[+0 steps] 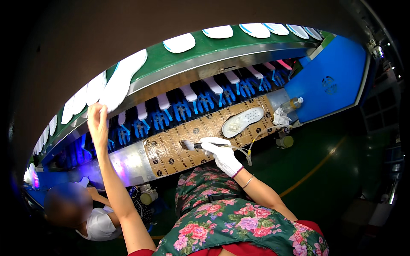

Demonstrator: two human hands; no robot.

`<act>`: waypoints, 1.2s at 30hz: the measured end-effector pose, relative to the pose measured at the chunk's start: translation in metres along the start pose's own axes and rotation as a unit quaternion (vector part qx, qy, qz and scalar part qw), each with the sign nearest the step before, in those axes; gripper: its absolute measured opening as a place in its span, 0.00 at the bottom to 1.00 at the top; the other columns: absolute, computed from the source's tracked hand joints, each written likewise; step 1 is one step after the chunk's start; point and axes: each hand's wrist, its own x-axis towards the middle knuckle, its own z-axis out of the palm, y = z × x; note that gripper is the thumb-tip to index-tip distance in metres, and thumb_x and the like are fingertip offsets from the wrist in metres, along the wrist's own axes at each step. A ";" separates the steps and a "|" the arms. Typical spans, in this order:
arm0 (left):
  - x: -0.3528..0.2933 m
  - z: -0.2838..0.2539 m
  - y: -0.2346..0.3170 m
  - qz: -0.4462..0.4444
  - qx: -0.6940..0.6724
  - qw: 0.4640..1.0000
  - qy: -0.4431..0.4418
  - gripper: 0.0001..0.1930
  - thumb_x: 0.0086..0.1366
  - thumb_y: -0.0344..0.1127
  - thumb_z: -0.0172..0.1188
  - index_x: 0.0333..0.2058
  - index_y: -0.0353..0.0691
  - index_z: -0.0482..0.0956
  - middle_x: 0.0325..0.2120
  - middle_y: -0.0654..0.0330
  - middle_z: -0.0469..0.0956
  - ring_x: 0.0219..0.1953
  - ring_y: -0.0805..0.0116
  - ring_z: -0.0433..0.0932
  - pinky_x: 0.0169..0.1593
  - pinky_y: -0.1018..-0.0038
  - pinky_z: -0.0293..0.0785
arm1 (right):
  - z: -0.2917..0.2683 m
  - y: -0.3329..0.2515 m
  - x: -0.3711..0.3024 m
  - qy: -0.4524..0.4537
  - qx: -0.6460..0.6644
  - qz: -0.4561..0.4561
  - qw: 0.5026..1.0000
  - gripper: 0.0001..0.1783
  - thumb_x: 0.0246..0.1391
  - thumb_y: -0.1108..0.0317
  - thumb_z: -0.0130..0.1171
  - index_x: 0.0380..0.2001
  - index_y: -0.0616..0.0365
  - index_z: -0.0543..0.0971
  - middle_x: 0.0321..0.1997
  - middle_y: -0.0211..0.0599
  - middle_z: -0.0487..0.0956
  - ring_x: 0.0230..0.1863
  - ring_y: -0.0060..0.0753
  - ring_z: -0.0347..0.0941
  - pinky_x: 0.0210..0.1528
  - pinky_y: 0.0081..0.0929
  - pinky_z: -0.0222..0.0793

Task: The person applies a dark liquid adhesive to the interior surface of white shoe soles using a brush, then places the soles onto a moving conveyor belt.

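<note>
My bare left hand reaches up to the green conveyor, its fingers closed at the near end of a long white shoe sole. That sole lies aslant over the conveyor's metal edge. In a white knitted glove, my right hand grips a flat brush by its dark handle, the bristles pointing left above the paper-covered bench. A thin clear tube runs by the glove. Beyond the right hand, another white sole lies on the bench, with a pale patch at its left end.
More white soles line the green conveyor. Below it runs a row of blue racks bearing pale pink pieces. A bottle and crumpled white tissue are at the bench's right end. Another person sits at the lower left.
</note>
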 end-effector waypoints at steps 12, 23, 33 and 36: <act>-0.123 -0.039 0.052 -0.188 -0.162 0.950 0.188 0.16 0.67 0.34 0.49 0.52 0.37 0.72 0.43 0.53 0.78 0.41 0.63 0.81 0.47 0.69 0.79 | 0.053 -0.077 -0.022 -0.174 -0.006 -0.106 0.979 0.12 0.52 0.79 0.61 0.42 0.66 0.81 0.42 0.44 0.82 0.38 0.28 0.78 0.37 0.22 0.76; -0.246 0.096 0.085 -0.496 -0.667 0.546 -0.104 0.53 0.59 0.79 0.28 0.61 0.32 0.63 0.55 0.40 0.71 0.57 0.44 0.71 0.60 0.52 0.68 | 0.094 -0.062 -0.030 -0.215 -0.194 -0.081 0.954 0.12 0.51 0.75 0.66 0.40 0.62 0.82 0.38 0.32 0.82 0.38 0.21 0.77 0.39 0.22 0.75; -0.205 0.096 0.123 -0.428 -0.717 0.540 -0.106 0.55 0.56 0.83 0.18 0.52 0.37 0.71 0.38 0.52 0.77 0.36 0.54 0.80 0.38 0.61 0.80 | 0.105 -0.067 -0.018 -0.193 -0.390 -0.396 0.809 0.12 0.43 0.76 0.69 0.36 0.62 0.84 0.37 0.42 0.84 0.36 0.35 0.80 0.39 0.29 0.75; -0.196 0.099 0.127 -0.399 -0.712 0.566 -0.116 0.55 0.56 0.83 0.18 0.54 0.37 0.69 0.39 0.50 0.78 0.37 0.54 0.81 0.38 0.62 0.81 | 0.113 -0.075 -0.011 -0.187 -0.413 -0.459 0.764 0.13 0.43 0.76 0.69 0.36 0.61 0.84 0.37 0.41 0.84 0.36 0.37 0.80 0.40 0.30 0.75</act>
